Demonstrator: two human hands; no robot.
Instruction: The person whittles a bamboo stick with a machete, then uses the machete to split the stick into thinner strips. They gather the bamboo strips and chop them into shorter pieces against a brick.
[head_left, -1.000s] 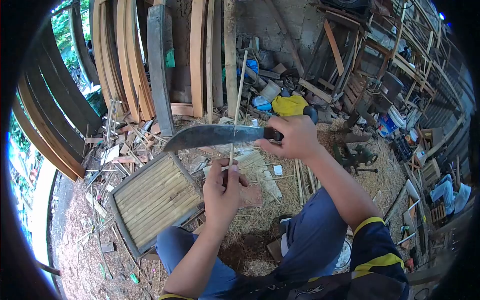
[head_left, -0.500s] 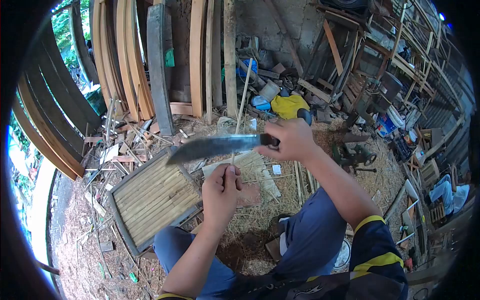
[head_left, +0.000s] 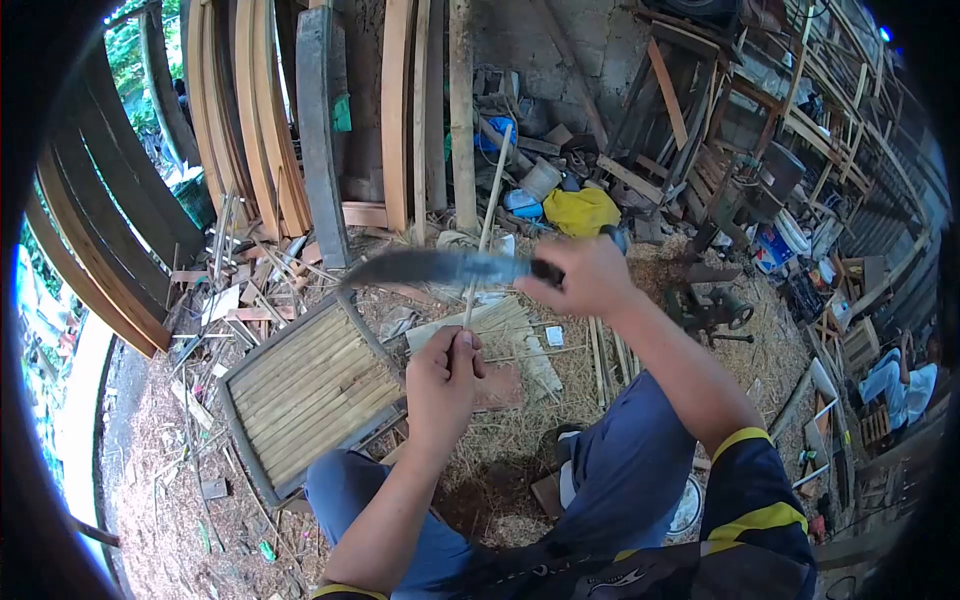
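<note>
My left hand is closed on the lower end of a thin bamboo strip, which slants up and away in front of me. In my right hand is the dark handle of a machete. Its long blade points left and crosses the strip in this view, a short way above my left fingers; motion blurs it. Below and left of the blade lies a framed panel of bamboo slats, close to my bent knee.
Tall curved planks lean at the back left. Yellow cloth and scrap lie by the wall. A metal vise-like device stands to the right. Shavings cover the ground. Another person sits at the far right.
The machete blade has risen slightly and become more level. My left hand keeps its grip on the bamboo strip in nearly the same place.
</note>
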